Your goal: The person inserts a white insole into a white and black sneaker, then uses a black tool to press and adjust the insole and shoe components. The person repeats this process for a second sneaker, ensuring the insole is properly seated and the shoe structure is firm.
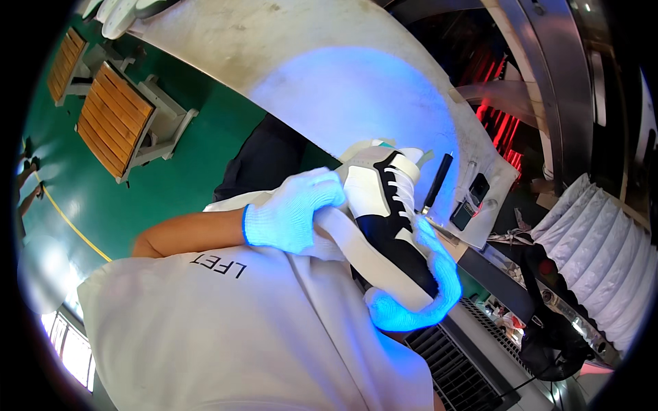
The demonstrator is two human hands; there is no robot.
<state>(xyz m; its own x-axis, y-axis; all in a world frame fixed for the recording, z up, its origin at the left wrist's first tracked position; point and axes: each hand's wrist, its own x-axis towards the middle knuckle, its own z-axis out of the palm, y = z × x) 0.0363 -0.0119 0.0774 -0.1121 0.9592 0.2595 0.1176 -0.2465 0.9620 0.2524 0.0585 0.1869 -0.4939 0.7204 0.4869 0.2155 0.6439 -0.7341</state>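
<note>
A white, black and grey sneaker with white laces is tilted in front of my chest, its toe toward me and its pale sole facing left. My right hand, in a knit glove lit blue, is wrapped around the toe and grips it. My left hand, also gloved, presses against the sole side near the middle of the sneaker, its fingers curled. Whatever those fingers may hold is hidden. Beyond the sneaker, a black-handled tool rests on the worktable.
Blue light falls on the tabletop. Small dark objects lie at its right edge. More shoes sit at the far left end. Wood-slatted stools stand on the green floor. At right are a white ribbed duct and a machine with red-glowing bars.
</note>
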